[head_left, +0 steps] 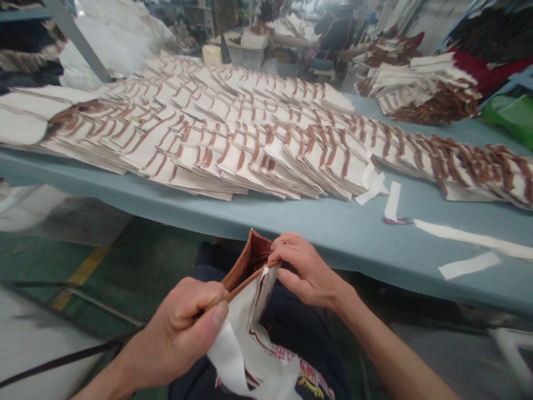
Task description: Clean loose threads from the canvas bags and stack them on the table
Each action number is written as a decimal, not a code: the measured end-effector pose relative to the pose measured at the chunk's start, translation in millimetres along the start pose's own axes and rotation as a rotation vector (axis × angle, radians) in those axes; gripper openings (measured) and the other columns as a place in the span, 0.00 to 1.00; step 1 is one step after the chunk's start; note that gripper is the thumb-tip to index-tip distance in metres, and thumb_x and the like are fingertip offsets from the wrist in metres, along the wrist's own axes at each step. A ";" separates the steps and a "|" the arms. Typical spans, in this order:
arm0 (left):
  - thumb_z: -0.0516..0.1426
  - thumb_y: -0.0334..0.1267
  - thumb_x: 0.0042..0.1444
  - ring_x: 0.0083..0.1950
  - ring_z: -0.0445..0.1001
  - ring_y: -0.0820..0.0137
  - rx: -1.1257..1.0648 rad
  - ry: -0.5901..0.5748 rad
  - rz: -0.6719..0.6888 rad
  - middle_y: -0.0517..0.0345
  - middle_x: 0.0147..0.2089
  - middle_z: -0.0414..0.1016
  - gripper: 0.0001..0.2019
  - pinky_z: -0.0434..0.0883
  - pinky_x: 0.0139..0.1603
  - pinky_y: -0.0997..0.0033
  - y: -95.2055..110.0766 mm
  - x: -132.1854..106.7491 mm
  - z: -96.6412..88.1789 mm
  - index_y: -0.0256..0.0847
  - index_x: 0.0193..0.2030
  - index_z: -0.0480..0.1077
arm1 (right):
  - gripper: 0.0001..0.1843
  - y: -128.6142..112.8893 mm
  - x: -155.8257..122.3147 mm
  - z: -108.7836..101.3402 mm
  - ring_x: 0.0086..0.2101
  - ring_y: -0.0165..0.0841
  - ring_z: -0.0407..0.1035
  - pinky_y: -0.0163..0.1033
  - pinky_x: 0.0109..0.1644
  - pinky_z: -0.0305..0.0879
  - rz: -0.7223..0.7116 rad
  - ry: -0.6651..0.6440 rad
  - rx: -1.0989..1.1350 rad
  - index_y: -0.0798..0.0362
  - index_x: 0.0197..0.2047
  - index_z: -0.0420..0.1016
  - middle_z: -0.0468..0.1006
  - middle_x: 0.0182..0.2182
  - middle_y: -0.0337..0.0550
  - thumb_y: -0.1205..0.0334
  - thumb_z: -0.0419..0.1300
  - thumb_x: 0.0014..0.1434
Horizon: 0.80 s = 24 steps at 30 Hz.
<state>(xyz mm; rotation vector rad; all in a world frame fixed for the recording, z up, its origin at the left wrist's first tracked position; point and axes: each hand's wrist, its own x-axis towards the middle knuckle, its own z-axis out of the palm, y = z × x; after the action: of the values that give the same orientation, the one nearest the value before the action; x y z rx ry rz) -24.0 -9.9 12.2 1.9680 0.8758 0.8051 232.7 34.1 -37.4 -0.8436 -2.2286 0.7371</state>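
Note:
Over my lap, both hands hold a bag-like piece point(242, 314) with white fabric outside and a brown, leather-like lining inside. My left hand point(189, 322) pinches its near-left rim between thumb and fingers. At the far-right corner of the rim, my right hand point(306, 269) is closed with its fingertips on the edge. The piece's mouth stands apart, so the brown inside shows. A loose white strip point(229, 355) hangs below my left hand. The lower end of the piece is partly hidden by white material.
A blue-covered table point(266, 216) lies ahead with overlapping rows of white-and-brown pieces point(233, 144). White strips point(470, 265) and a small dark tool point(397, 220) lie at its right. Behind stand a stacked pile point(425, 91) and a green container point(510, 116).

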 end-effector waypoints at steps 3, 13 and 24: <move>0.49 0.27 0.63 0.19 0.52 0.78 0.033 0.070 0.084 0.69 0.22 0.47 0.16 0.50 0.21 0.74 -4.3 -6.9 -3.0 0.42 0.26 0.49 | 0.05 -14.8 4.3 -2.6 0.39 0.39 0.71 0.48 0.49 0.64 -0.019 0.001 -0.050 0.51 0.36 0.72 0.78 0.32 0.43 0.67 0.56 0.63; 0.50 0.31 0.67 0.22 0.61 0.74 0.381 0.147 0.177 0.66 0.22 0.62 0.16 0.58 0.26 0.72 -10.9 3.6 -37.4 0.43 0.26 0.58 | 0.07 -49.7 21.6 -24.3 0.28 0.32 0.66 0.36 0.33 0.61 0.011 0.073 0.115 0.51 0.32 0.69 0.74 0.26 0.38 0.71 0.53 0.58; 0.59 0.43 0.67 0.51 0.78 0.64 0.306 0.013 0.238 0.55 0.49 0.83 0.13 0.64 0.65 0.62 -1.3 62.6 -22.3 0.40 0.53 0.74 | 0.05 -52.8 38.4 -72.8 0.26 0.31 0.56 0.37 0.31 0.52 0.175 0.060 0.344 0.50 0.30 0.63 0.63 0.24 0.33 0.60 0.53 0.56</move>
<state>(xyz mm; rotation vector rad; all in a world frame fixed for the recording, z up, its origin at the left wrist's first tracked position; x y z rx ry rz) -7.2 50.3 34.8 2.3719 0.8196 0.8586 243.0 47.9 58.9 -0.8784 -1.9154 1.1247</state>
